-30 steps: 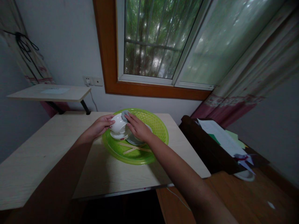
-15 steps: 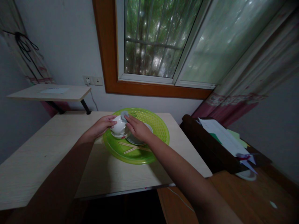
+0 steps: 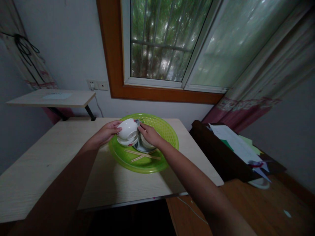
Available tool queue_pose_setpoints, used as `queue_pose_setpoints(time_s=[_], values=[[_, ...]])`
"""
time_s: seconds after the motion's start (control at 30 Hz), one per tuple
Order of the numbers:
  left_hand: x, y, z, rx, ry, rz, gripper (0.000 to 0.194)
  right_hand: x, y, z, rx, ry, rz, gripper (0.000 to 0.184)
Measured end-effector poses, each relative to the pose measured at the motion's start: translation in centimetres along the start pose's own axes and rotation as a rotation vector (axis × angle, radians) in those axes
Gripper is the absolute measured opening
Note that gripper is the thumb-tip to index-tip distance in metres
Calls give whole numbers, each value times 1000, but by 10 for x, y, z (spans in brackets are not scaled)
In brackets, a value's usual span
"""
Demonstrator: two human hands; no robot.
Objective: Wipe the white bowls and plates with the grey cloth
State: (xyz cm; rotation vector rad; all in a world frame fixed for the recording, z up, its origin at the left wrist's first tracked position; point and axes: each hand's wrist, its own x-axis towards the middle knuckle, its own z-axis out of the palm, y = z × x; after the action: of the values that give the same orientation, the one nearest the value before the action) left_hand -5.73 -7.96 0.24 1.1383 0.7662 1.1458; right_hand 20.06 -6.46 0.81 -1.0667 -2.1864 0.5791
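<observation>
A white bowl [image 3: 127, 128] with a small floral pattern is tilted on its side above the round green tray [image 3: 169, 137]. My left hand [image 3: 110, 130] grips its left side, thumb on the outer wall. With closed fingers, my right hand [image 3: 150, 135] presses a grey cloth [image 3: 138, 122] to the bowl's right rim. Just under the held bowl is a second white dish [image 3: 127, 142] with a red mark. Partly hidden by my right hand, another bowl [image 3: 145, 143] sits on a greyish plate [image 3: 140, 148]. Wooden chopsticks [image 3: 142, 154] lie crossed at the tray's front.
The tray rests on a pale wooden table [image 3: 103, 183]. A raised shelf [image 3: 81, 98] stands at the back left, near a wall socket [image 3: 97, 85]. To the right, a dark brown cabinet [image 3: 216, 152] carries papers [image 3: 231, 141]. The window [image 3: 162, 42] is behind the table.
My right hand has moved slightly right with the cloth, from the bowl's upper face to its right rim. The bowl has turned in my left hand, showing more of its underside.
</observation>
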Motion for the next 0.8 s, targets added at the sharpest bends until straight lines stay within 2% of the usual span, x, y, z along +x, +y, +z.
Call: queue_pose_setpoints(time_s=[0.13,0.27,0.4,0.53,0.63,0.73,0.8], values=[[0,1,-2,-22,-7,-13,50,-2,4,-19,-42,-83,-45,48],[0,2,-1,-22,-33,-11,50,-17,10,-45,-121,-137,-55,49],[2,5,0,-29,-60,-7,52,-35,22,-57,-38,-66,20,45],[9,10,4,-54,-98,10,50,-42,33,-57,201,75,136,45],[18,10,11,-109,-109,50,42,-37,32,-57,365,102,165,60],[29,9,22,-166,-137,56,42,-24,25,-59,381,64,134,81],[37,9,29,-186,-162,65,42,-14,19,-60,414,21,94,88]])
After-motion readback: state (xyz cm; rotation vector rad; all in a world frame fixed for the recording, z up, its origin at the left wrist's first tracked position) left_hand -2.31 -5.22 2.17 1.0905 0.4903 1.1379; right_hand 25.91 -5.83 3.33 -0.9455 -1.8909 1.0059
